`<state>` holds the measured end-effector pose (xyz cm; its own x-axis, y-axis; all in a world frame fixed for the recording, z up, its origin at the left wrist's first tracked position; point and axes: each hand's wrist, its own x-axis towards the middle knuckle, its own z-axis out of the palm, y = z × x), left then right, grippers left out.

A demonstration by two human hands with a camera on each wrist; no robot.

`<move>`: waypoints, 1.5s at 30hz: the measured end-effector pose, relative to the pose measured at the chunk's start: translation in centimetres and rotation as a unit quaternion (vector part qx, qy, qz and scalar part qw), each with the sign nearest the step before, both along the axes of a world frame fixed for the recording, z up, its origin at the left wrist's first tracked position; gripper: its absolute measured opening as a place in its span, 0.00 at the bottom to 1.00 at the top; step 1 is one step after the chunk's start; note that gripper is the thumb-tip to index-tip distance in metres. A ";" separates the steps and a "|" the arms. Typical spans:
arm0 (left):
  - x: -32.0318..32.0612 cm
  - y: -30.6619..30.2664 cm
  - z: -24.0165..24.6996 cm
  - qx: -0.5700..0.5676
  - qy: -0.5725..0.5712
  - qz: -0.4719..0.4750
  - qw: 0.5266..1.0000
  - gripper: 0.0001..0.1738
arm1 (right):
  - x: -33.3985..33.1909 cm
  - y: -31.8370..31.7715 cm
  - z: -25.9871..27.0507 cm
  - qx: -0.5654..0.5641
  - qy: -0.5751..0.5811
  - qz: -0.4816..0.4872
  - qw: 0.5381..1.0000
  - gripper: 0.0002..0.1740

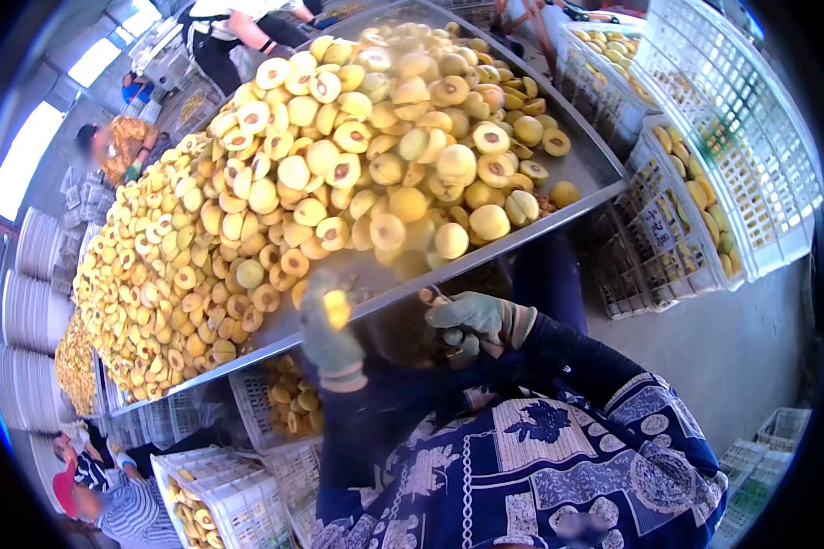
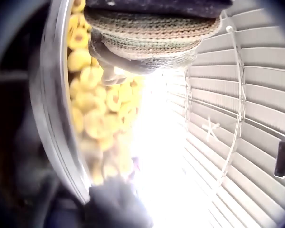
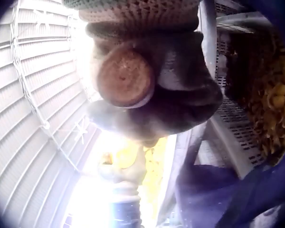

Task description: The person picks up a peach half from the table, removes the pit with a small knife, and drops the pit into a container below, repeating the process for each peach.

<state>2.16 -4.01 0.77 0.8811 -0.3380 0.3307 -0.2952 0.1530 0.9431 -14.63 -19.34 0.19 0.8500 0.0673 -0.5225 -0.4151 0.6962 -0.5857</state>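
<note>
Both hands wear greyish-green knit gloves. Over the near rim of the metal tray [image 1: 389, 295], the blurred left hand [image 1: 332, 339] holds a bright yellow fruit piece [image 1: 337, 309], also visible in the right wrist view [image 3: 125, 154]. To its right in the head view, the right hand [image 1: 474, 320] has its fingers curled round a tool whose round, brown handle end [image 3: 126, 77] faces the right wrist camera. The tool's working end cannot be made out. Halved yellow fruits [image 1: 325, 174], some with brown pits, are heaped on the tray beyond the hands.
Crates of fruit stand at right [image 1: 659, 220] and below the tray [image 1: 238, 499]. A dark trouser leg [image 1: 549, 279] is beside the right hand. Other people are at the top, at the upper left [image 1: 124, 151] and at the lower left [image 1: 133, 512]. White stacks [image 1: 32, 311] line the left.
</note>
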 end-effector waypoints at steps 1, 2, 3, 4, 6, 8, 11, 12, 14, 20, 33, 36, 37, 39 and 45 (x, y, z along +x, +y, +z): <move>1.5 2.5 0.1 0.013 0.025 0.050 0.998 0.21 | 0.3 0.1 -0.6 -0.067 0.018 0.018 0.997 0.16; 2.0 4.6 1.2 -0.044 0.082 0.063 0.994 0.19 | 0.6 0.4 -1.0 -0.066 0.015 0.029 0.997 0.16; 3.5 7.2 0.5 -0.063 0.105 0.122 0.985 0.17 | 0.8 0.7 -1.2 -0.116 0.063 0.063 0.989 0.14; 4.3 9.8 0.3 0.008 0.075 0.160 0.984 0.15 | 1.0 1.0 -1.4 -0.166 0.112 0.095 0.975 0.12; 8.9 15.7 -3.0 0.311 -0.143 0.200 0.918 0.17 | 1.2 1.4 -1.8 -0.174 0.097 0.109 0.974 0.13; 8.7 14.9 -1.5 0.399 -0.231 0.219 0.860 0.19 | 1.6 1.8 -2.3 -0.235 0.090 0.122 0.960 0.16; 10.4 11.2 -2.3 0.484 -0.289 0.179 0.807 0.24 | 2.0 2.2 -1.5 -0.285 0.108 0.141 0.942 0.18; 10.9 9.4 -2.8 0.489 -0.260 0.128 0.822 0.26 | 2.0 2.3 -0.9 -0.303 0.118 0.142 0.935 0.18; 10.8 5.0 -1.5 0.607 -0.084 0.078 0.786 0.32 | 2.0 2.6 -0.4 -0.308 0.118 0.134 0.934 0.18; 13.2 2.5 -7.1 0.478 -0.089 -0.005 0.874 0.33 | 1.9 3.0 3.0 -0.292 0.103 0.052 0.949 0.20; -3.3 -3.6 -0.6 0.062 -0.173 -0.193 0.964 0.15 | 5.5 1.8 -1.2 -0.004 -0.086 -0.145 0.986 0.27; -4.8 -4.0 -1.4 0.088 -0.227 -0.132 0.961 0.14 | 4.8 1.7 -0.7 0.261 -0.162 -0.117 0.945 0.25; -5.0 -4.3 -1.3 0.076 -0.186 -0.147 0.968 0.12 | 5.4 2.0 -1.9 0.168 -0.178 -0.128 0.961 0.25; -8.1 -6.1 0.4 0.006 -0.061 -0.072 0.996 0.11 | 3.0 2.0 3.7 0.031 -0.296 -0.140 0.944 0.22; -6.7 -5.6 -0.5 0.055 -0.187 -0.098 0.976 0.17 | 4.3 1.4 -0.7 -0.119 -0.311 -0.124 0.935 0.22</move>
